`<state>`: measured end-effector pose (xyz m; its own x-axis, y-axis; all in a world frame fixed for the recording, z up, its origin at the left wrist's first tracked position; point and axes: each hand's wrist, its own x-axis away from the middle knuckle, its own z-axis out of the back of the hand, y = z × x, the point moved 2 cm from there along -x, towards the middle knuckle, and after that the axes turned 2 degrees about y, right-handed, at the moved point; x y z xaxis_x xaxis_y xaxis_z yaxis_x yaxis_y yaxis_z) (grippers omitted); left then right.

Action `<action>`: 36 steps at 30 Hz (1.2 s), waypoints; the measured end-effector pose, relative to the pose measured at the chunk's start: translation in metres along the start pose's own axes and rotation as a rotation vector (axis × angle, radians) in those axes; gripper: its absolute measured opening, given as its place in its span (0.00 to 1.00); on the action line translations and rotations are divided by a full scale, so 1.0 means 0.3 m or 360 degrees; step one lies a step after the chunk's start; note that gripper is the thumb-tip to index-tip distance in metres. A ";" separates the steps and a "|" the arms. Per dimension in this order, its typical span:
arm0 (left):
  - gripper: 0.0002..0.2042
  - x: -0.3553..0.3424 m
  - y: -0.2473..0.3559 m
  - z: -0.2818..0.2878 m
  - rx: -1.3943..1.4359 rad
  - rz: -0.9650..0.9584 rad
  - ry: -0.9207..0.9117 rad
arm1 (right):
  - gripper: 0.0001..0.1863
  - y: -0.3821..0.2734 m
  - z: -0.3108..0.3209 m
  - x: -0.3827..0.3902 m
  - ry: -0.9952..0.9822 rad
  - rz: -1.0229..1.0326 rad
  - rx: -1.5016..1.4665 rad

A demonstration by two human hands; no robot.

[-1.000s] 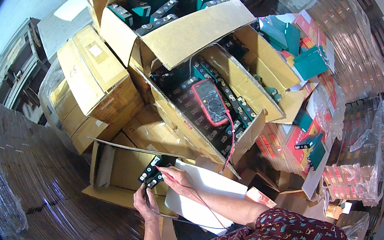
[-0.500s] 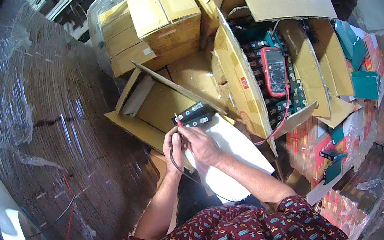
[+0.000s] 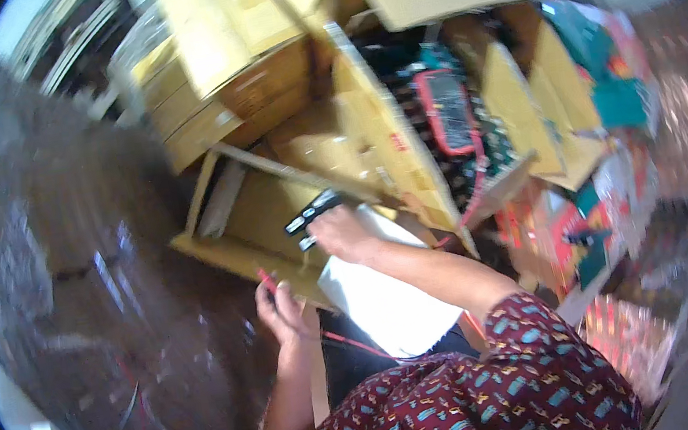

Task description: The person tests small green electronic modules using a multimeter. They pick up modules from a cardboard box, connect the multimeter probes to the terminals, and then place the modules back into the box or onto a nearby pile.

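My left hand is raised beside the near edge of an open carton, its fingers closed on a red multimeter probe that points up. A red lead runs from that hand across my lap. My right hand is closed over a black battery with metal terminals, at the near right side of the carton. A second battery's end shows just below it. To the right, a red-framed multimeter lies on rows of batteries in a larger box. Motion blur softens the picture.
A white sheet lies under my right forearm. Tall cartons stand behind the open one. The larger box has raised flaps. Wrapped cardboard stacks fill the left side; green boxes lie at the right.
My hands have parted. The left moved left and down with the red probe, away from the batteries; the right moved onto a battery and gripped it. The whole view has shifted.
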<state>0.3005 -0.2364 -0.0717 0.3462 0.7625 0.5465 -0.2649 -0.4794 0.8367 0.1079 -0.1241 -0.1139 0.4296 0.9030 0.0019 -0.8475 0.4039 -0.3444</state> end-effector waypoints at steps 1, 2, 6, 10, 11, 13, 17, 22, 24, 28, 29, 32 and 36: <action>0.16 0.007 0.032 -0.005 -0.0248 0.0022 -0.0112 | 0.05 0.034 -0.064 0.002 0.0051 -0.0032 0.0048; 0.16 -0.023 -0.013 0.035 -0.0163 0.0023 -0.0120 | 0.07 0.018 -0.040 -0.057 -0.0280 -0.0098 0.0101; 0.12 -0.020 -0.032 0.018 -0.0114 -0.0109 -0.0013 | 0.01 0.028 -0.080 -0.086 -0.0076 -0.0126 0.0112; 0.12 -0.027 -0.010 -0.037 -0.0255 -0.0186 -0.0307 | 0.01 0.005 -0.025 -0.005 -0.0056 -0.0106 0.0069; 0.12 -0.138 -0.077 0.013 -0.0245 -0.0284 -0.0276 | 0.02 -0.055 0.090 -0.020 -0.0048 -0.0043 0.0047; 0.13 -0.135 -0.066 -0.035 -0.0271 -0.0459 -0.0389 | 0.04 -0.117 0.317 0.056 -0.0004 -0.0176 -0.0014; 0.14 -0.234 -0.050 -0.105 -0.0200 -0.0633 -0.0530 | 0.08 -0.239 0.733 0.291 0.0315 -0.0632 -0.0544; 0.08 0.036 0.157 -0.271 -0.0243 -0.0452 -0.0929 | 0.18 -0.434 0.989 0.783 0.0932 -0.1651 -0.0871; 0.08 0.123 0.220 -0.297 -0.0354 -0.0537 -0.0994 | 0.20 -0.504 0.909 0.952 0.1494 -0.1843 -0.1139; 0.10 0.167 0.190 -0.305 -0.0432 -0.0614 -0.1069 | 0.19 -0.573 0.777 1.293 0.2142 -0.2045 -0.1624; 0.11 0.163 0.184 -0.307 -0.0362 -0.0640 -0.1131 | 0.19 -0.582 0.778 1.363 0.2145 -0.2295 -0.1570; 0.19 0.236 0.152 -0.298 -0.0526 -0.0829 -0.1365 | 0.21 -0.558 0.586 1.635 0.2574 -0.2678 -0.1559; 0.24 0.341 0.141 -0.287 -0.0679 -0.0831 -0.1402 | 0.25 -0.396 0.437 1.908 0.3450 -0.2731 -0.1559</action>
<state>0.2473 -0.1412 0.0165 0.9796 0.1705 0.1065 -0.1294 0.1290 0.9832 0.4136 0.3641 0.0512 0.1181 -0.8962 0.4276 0.0438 -0.4255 -0.9039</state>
